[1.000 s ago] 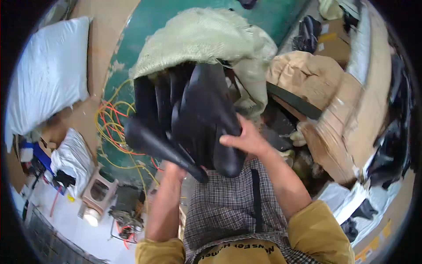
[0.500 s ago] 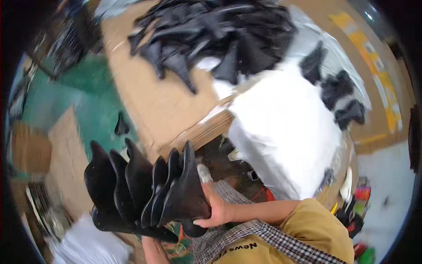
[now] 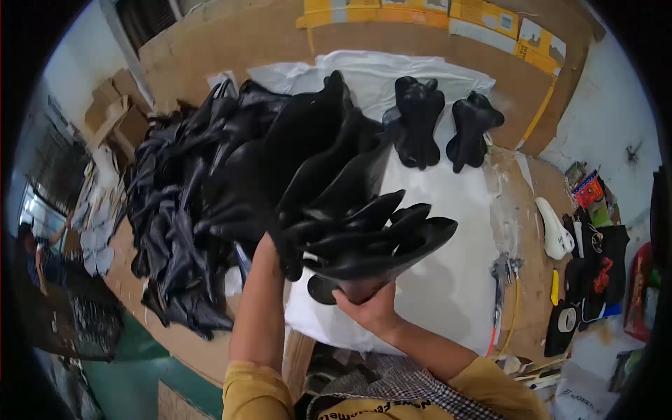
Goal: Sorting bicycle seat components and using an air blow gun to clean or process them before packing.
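Observation:
I carry two nested bunches of black bicycle saddle covers over the table. My right hand (image 3: 374, 308) grips the lower bunch (image 3: 371, 255) from below, its thumb against the outermost cover. The larger bunch (image 3: 308, 157) rests on my left hand (image 3: 269, 246), whose fingers are hidden behind it; only the wrist and forearm show. Beneath both lies a white sheet (image 3: 448, 280). Beyond the bunches, two more black pieces stand on the sheet, a saddle-shaped one (image 3: 418, 126) and a smaller one (image 3: 473, 131). To the left lies a big heap of similar black covers (image 3: 175, 210).
Cardboard (image 3: 231, 42) with yellow tape lines the back of the table. On the right are a white bicycle saddle (image 3: 554, 229), a tape roll (image 3: 567, 320) and a yellow-handled tool (image 3: 555, 287). Another person (image 3: 38, 259) is at the far left.
My view has swung from the floor side to the table. Both hands have brought the bunches up and over the white sheet, still holding them.

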Demonstrator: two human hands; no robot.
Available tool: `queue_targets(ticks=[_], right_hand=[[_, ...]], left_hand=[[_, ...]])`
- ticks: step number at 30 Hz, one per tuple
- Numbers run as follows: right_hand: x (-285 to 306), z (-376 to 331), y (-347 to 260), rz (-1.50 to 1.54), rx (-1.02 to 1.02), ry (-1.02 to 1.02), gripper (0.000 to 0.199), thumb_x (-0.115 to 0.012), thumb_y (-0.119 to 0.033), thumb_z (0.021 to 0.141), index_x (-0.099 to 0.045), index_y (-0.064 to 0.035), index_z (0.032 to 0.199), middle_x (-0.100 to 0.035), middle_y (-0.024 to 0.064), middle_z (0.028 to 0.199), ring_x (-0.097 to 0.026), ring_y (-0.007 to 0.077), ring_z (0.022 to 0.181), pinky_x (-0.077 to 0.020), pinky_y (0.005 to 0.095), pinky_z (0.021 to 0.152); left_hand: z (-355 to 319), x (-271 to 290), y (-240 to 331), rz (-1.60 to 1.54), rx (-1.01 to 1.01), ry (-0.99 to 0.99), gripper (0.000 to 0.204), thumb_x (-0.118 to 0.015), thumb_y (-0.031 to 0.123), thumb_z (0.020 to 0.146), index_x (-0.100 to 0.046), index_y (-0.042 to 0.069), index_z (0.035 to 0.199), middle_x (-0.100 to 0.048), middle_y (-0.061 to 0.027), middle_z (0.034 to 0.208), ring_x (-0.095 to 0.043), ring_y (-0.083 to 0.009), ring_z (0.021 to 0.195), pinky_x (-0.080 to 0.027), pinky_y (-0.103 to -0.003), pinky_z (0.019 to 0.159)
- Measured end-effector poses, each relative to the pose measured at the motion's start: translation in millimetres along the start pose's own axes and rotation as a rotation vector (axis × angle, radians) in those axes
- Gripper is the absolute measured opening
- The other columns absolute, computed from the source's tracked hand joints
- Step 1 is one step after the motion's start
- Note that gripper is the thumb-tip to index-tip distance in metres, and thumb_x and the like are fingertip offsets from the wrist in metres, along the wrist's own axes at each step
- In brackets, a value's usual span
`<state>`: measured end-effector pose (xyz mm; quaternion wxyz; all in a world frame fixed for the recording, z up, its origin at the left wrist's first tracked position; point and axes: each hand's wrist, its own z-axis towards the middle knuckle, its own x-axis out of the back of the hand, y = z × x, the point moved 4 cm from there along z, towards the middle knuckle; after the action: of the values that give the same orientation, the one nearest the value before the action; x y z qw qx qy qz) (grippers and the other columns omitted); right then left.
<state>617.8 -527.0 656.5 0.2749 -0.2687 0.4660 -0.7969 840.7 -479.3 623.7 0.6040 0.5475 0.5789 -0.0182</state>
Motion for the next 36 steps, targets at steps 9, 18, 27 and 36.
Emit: queue_targets(ticks=[9,18,27,36], right_hand=[[-11,143,143,-0.469,-0.060,0.358,0.097,-0.078,-0.031,0.059,-0.025,0.0052,0.132,-0.031,0.0238,0.133,-0.025,0.0385,0.125,-0.0201,0.0497,0.102],[-28,111,213,-0.704,-0.264,0.147,0.101,-0.074,-0.043,0.063,-0.021,0.0047,0.135,-0.022,0.0240,0.140,-0.018,0.0400,0.130,-0.0164,0.0515,0.104],[26,120,146,-0.150,-0.101,-0.009,0.085,-0.072,-0.021,0.071,-0.023,0.0041,0.135,-0.038,0.0218,0.132,-0.045,0.0317,0.115,-0.0369,0.0373,0.096],[79,101,29,-0.458,0.435,-0.200,0.047,-0.068,-0.007,0.059,-0.056,-0.0085,0.104,-0.057,0.0102,0.081,-0.057,0.0263,0.064,-0.0468,0.0358,0.056]], left_hand=[[221,-59,-26,-0.039,0.152,-0.058,0.034,-0.051,0.033,0.085,-0.060,0.004,0.100,-0.064,-0.0111,0.094,-0.059,-0.0253,0.087,-0.045,-0.037,0.083],[253,26,17,-0.145,0.045,-0.010,0.044,-0.040,0.027,0.091,-0.041,-0.004,0.123,-0.052,-0.0194,0.119,-0.051,-0.0367,0.108,-0.038,-0.045,0.094],[125,-8,29,-0.247,-0.115,-0.092,0.032,-0.040,0.020,0.090,-0.054,-0.001,0.110,-0.058,-0.0173,0.108,-0.052,-0.0362,0.105,-0.038,-0.047,0.094],[33,-127,-98,0.013,0.370,0.074,0.024,-0.049,0.018,0.088,-0.055,-0.002,0.098,-0.058,-0.0130,0.089,-0.059,-0.0249,0.083,-0.048,-0.037,0.080]])
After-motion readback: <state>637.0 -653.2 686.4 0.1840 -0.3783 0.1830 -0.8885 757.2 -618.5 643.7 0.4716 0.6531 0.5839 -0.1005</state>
